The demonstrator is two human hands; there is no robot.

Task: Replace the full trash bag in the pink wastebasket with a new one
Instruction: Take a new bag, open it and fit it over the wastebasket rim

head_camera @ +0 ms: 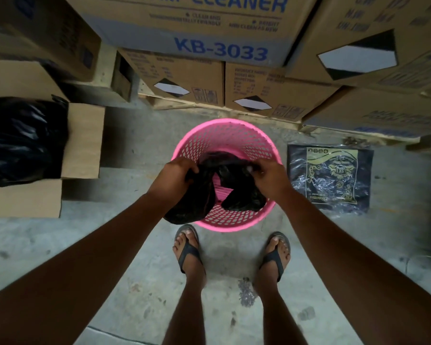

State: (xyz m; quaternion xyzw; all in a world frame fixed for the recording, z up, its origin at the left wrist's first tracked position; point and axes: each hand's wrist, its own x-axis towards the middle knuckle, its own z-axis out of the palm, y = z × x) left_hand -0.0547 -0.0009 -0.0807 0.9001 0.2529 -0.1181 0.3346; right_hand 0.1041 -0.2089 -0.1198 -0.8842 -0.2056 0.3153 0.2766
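A pink mesh wastebasket (224, 131) stands on the concrete floor just beyond my feet. Above its opening I hold a black trash bag (199, 195) with both hands. My left hand (176, 174) grips the bag's left edge and my right hand (268, 178) grips its right edge. The bag hangs crumpled, partly inside the basket and partly draped over the near left rim. The pink bottom of the basket shows between the two folds of the bag.
A full black trash bag (23, 140) sits in an open cardboard box (85, 140) at the left. A flat pack of black bags (330, 178) lies on the floor to the basket's right. Stacked cardboard cartons (219, 28) on pallets close off the far side.
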